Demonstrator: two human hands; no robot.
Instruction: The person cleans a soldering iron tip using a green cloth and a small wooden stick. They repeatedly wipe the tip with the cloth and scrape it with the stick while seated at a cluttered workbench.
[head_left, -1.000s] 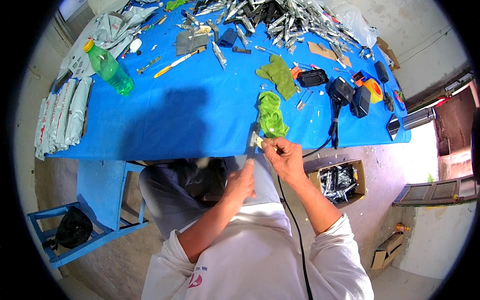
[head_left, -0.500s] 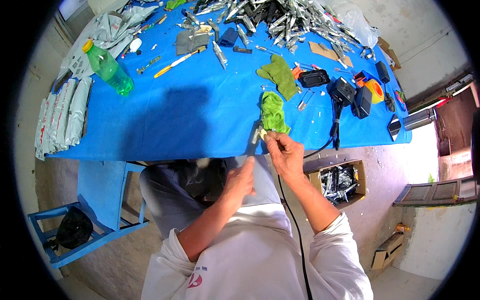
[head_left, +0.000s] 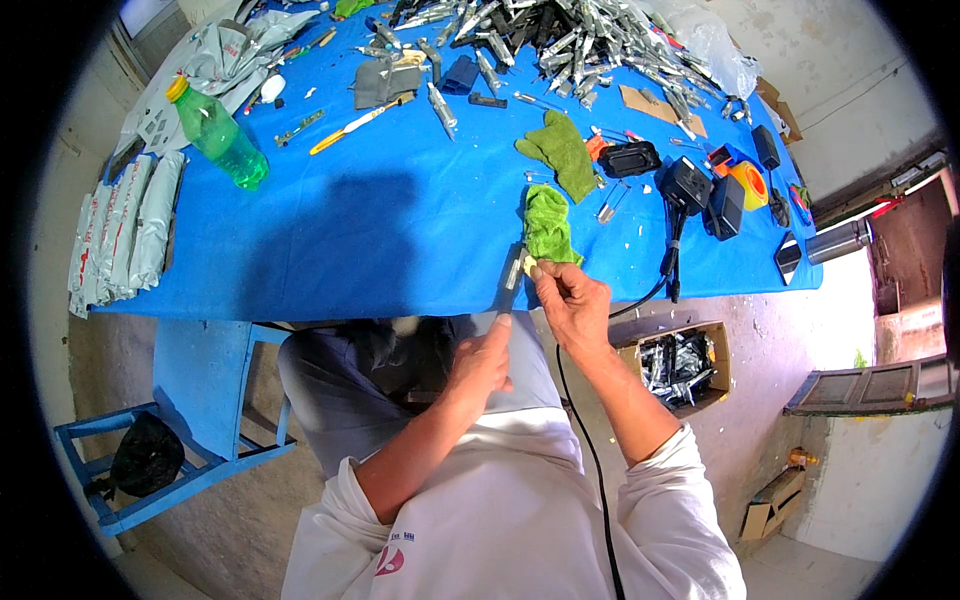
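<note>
Near the table's front edge my left hand [head_left: 482,360] is closed round the lower end of a slim dark stick-shaped device with a silvery face [head_left: 514,272]. The device points away from me, its far end close to a crumpled bright green cloth [head_left: 546,225]. Between thumb and fingertips, my right hand [head_left: 576,308] pinches a small pale yellow piece [head_left: 529,264], perhaps a bit of sponge, against the device's right side. Most of that piece is hidden by the fingers. A darker green cloth [head_left: 562,155] lies just beyond the bright one.
A large heap of similar slim devices [head_left: 575,40] covers the far side. At left stand a green bottle [head_left: 222,135] and grey-white packages [head_left: 125,230]. Black adapters [head_left: 686,185] and orange tape [head_left: 748,182] lie at right. Below, a carton [head_left: 728,360] holds more devices. A black cable [head_left: 590,450] hangs over my front.
The device's silvery face shows a little more now, and my right fingertips have shifted very slightly. Both hands otherwise keep their place and hold.
</note>
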